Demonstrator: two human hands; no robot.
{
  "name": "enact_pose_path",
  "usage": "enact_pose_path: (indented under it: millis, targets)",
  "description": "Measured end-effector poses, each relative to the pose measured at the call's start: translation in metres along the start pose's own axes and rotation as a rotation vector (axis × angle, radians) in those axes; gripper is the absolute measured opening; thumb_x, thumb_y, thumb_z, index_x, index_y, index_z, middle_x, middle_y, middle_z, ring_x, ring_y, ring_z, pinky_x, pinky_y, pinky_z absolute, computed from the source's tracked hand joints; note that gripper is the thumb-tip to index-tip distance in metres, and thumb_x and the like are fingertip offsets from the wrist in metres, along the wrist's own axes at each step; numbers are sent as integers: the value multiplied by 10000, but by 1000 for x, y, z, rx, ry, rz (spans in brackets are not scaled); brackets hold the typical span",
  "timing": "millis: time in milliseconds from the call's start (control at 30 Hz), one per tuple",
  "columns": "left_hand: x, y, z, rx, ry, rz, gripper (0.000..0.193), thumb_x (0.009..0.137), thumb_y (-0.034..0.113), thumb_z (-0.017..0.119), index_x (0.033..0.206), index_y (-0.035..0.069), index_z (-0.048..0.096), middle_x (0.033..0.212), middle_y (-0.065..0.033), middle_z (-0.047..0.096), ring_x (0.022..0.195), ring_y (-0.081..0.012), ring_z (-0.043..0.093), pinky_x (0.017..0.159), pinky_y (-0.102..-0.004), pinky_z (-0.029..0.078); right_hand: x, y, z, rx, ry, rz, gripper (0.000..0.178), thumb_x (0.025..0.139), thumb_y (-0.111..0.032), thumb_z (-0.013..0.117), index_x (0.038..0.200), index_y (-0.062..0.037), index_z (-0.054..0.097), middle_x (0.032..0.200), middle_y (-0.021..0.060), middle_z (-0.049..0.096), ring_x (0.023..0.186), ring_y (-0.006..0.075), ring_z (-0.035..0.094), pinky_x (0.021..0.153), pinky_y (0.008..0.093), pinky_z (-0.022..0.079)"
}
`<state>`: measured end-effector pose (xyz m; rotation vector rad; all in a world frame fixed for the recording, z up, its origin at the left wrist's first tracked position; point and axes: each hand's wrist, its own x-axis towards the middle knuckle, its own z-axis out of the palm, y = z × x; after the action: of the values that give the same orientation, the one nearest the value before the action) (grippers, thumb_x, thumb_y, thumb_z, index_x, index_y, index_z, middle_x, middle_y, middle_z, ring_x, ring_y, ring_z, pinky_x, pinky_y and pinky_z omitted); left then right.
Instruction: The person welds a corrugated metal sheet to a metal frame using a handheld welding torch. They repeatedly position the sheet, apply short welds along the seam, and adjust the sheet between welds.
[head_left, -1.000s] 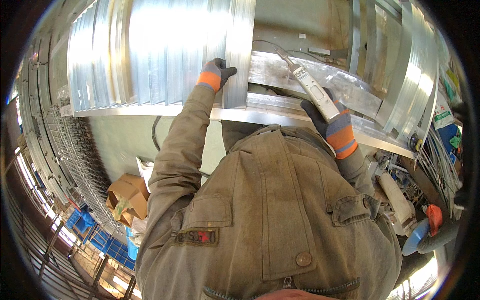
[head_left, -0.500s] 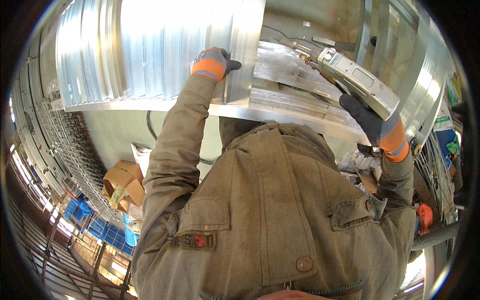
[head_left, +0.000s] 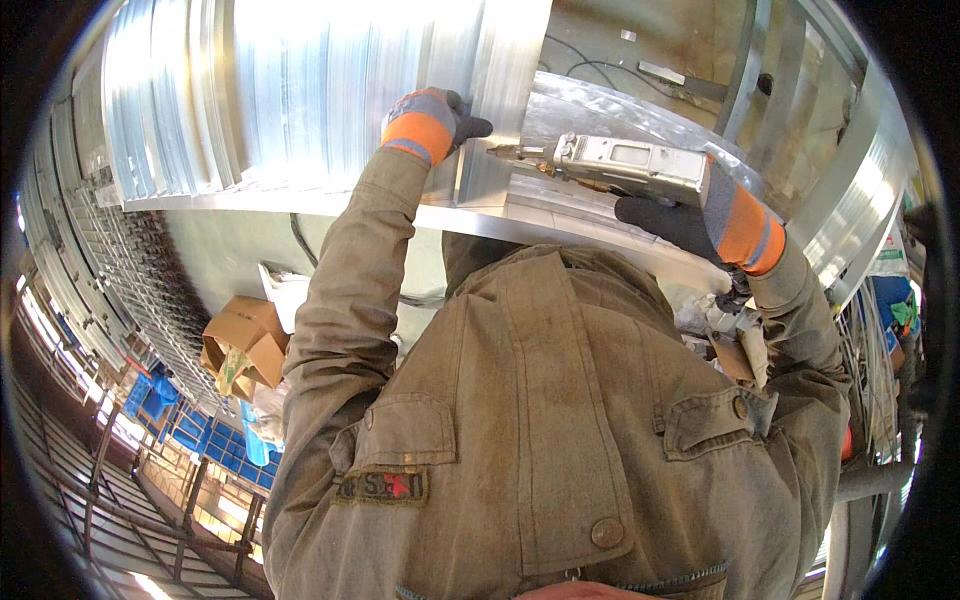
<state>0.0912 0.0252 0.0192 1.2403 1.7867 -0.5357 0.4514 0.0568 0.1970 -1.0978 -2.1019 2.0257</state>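
My left hand (head_left: 432,121), in a dark glove with an orange cuff, presses against a vertical metal corner strip (head_left: 505,90) at the edge of a ribbed, shiny metal sheet (head_left: 280,90). My right hand (head_left: 690,215), gloved the same way, grips a long grey hand tool (head_left: 630,162) held level. The tool's tip (head_left: 505,152) touches the corner strip just right of my left fingers. My olive jacket (head_left: 540,420) fills the lower middle of the view.
An open cardboard box (head_left: 245,345) and blue crates (head_left: 190,425) lie far below on the left, beside wire mesh racks (head_left: 130,290) and a metal railing (head_left: 150,500). Metal beams (head_left: 840,180) and hanging cables (head_left: 880,370) crowd the right side.
My right hand has swung the grey tool down from a slanted, raised position to level, bringing its tip to the corner strip by my left hand. My left hand has stayed on the strip.
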Motion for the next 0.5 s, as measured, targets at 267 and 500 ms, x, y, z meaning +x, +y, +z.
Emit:
enact_pose_path:
  millis: [267, 500]
  targets:
    - [-12, 4, -10, -66, -43, 11, 763, 861, 671, 907, 1336, 79, 819, 1134, -163, 847, 1019, -349, 799, 920, -508, 630, 10, 12, 5, 46, -31, -15, 408, 1037, -185, 858, 1390, -6, 759, 1221, 134, 826, 1031, 189, 745, 929, 357, 606]
    - [-10, 9, -13, -2, -70, 32, 774, 875, 668, 901, 1365, 76, 807, 1187, -177, 842, 1081, -361, 797, 975, -507, 625, 17, 23, 9, 98, -67, 35, 412, 1051, -195, 845, 1406, -9, 749, 1229, 145, 826, 1054, 196, 757, 949, 360, 610]
